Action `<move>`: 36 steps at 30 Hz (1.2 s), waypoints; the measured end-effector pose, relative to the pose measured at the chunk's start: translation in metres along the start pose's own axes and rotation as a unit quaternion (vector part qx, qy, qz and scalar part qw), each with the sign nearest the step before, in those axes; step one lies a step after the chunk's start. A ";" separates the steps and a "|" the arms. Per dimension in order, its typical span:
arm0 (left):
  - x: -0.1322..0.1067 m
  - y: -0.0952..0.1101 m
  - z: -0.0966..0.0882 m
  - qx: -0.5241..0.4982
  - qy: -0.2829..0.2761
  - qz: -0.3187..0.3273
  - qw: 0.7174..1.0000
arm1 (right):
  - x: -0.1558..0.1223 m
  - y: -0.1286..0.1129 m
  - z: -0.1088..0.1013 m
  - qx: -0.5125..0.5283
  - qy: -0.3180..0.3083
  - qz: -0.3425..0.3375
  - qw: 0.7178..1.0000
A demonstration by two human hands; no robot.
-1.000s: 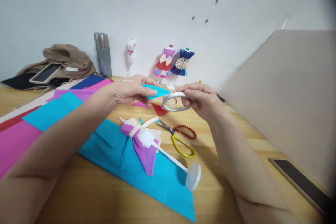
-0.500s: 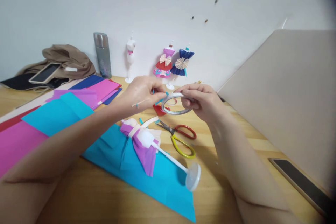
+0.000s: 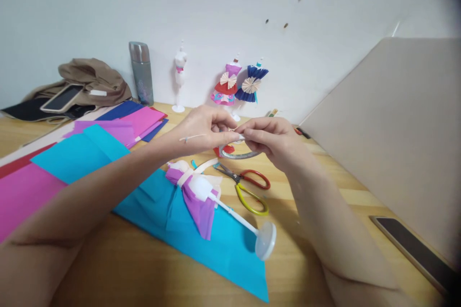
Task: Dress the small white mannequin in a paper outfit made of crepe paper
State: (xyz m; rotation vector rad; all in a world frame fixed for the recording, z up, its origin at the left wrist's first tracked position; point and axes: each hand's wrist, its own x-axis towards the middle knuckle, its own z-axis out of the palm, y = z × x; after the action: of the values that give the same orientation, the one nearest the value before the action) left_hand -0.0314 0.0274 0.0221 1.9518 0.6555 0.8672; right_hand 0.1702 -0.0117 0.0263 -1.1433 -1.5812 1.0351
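One sheet of bright blue paper (image 3: 223,254) lies nearest on the wooden table (image 3: 324,187), and a white plastic mannequin in a purple paper dress (image 3: 196,192) rests on its side across it (round base toward the camera). Just beyond lie scissors with one red and one yellow handle (image 3: 248,189). Above them the left hand (image 3: 198,132) and right hand (image 3: 273,141) meet, both sets of fingertips pinched tight on the upper edge of a thin white ring of tape (image 3: 239,155), held clear of the tabletop. Two paper-skirted figures (image 3: 226,87) and a steel flask (image 3: 141,74) stand by the wall.
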 end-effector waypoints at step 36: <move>0.017 -0.025 -0.025 -0.241 -0.091 -0.232 0.938 | 0.006 0.010 -0.003 -0.066 0.020 -0.043 0.997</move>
State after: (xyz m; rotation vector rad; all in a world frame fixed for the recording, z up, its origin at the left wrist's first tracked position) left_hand -0.0434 0.0639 0.0153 1.3362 0.6793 0.4830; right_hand 0.1743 -0.0030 0.0190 -1.1665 -1.6723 0.8587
